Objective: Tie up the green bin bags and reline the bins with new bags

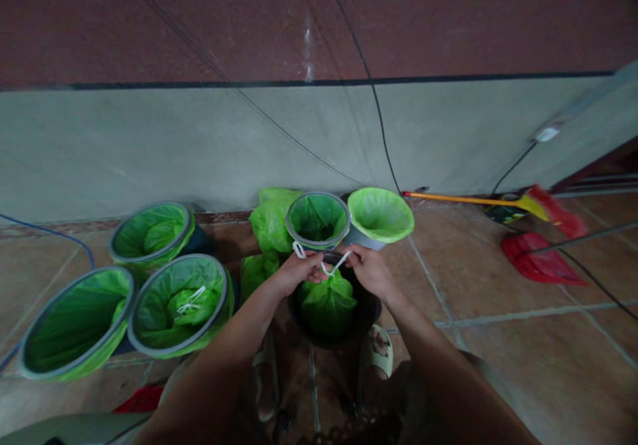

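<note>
My left hand [298,271] and my right hand [367,269] are both closed on the white drawstrings [335,264] of a green bag [326,305] that sits bunched inside a dark bin [369,312] between my feet. The strings cross between my fingers just above the bag's gathered top. The bin stands on the tiled floor directly below me.
Several bins lined with green bags stand around: three at the left [177,302], two ahead by the wall [318,219]. A loose green bag [269,222] lies beside them. A broom [503,201] and red dustpan [541,259] lie at the right. Cables run down the wall.
</note>
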Available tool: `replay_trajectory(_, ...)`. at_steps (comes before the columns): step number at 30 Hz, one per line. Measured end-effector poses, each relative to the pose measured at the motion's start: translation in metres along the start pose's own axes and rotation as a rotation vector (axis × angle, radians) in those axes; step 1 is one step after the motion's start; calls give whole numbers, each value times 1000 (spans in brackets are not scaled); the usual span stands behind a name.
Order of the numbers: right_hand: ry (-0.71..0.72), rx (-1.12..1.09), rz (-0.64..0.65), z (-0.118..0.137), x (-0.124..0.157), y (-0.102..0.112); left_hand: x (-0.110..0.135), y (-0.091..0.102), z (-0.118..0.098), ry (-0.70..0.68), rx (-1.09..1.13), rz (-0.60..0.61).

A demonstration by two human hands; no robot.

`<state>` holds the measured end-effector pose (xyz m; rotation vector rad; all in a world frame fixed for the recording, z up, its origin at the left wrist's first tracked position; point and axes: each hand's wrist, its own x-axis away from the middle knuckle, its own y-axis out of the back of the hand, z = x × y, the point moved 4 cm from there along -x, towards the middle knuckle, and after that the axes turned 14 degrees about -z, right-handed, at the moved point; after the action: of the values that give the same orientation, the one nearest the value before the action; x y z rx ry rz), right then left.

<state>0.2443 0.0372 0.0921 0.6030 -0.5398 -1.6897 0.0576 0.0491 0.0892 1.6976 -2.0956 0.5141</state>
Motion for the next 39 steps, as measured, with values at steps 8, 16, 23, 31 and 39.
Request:
replay_trajectory(8,221,-255,48,30,16,-6,-10,-18,16,-225,16,64)
replay_trajectory(16,-54,-270,15,3,9,-24,-12,-24,20,-465,-313,51)
replay_trajectory(23,-59,-339,364,-1,20,-38,-19,-16,24,-374,-246,-110)
replay_trajectory(31,70,50,149,12,14,-19,-13,-15,19,-332,-300,-156)
replay_trajectory(39,-68,-151,210,12,11,-6,-12,-18,24,-25,91,-105)
